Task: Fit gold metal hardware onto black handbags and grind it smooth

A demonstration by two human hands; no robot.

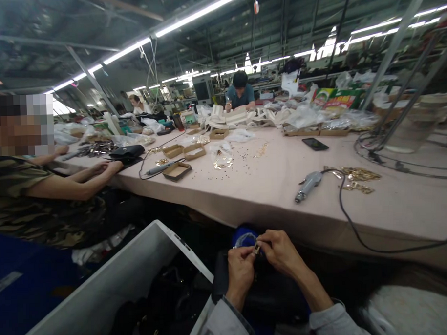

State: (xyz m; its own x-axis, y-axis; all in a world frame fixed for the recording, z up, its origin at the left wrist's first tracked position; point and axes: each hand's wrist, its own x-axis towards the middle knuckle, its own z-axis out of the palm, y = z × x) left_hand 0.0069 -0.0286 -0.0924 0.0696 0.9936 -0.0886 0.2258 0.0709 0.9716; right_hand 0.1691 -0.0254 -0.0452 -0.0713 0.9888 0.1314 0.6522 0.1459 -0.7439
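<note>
Over my lap, in front of the table edge, my left hand [242, 268] and my right hand [279, 251] meet. Between their fingertips they pinch one small gold metal buckle [257, 248], partly covered by the fingers. Beneath the hands lies a black bag [272, 295], dark and hard to make out in detail. Whether the buckle is joined to the bag I cannot tell. Just behind the fingers shows something blue [244, 231] with a clear plastic strip over it.
A grey electric screwdriver [308, 186], its cord hanging over the edge, lies near gold metal pieces [359, 175] and a phone [315, 144]. Small cardboard trays [177, 171] stand left. A white bin [103, 284] holds black items. A co-worker [37, 188] sits left, another [240, 93] across.
</note>
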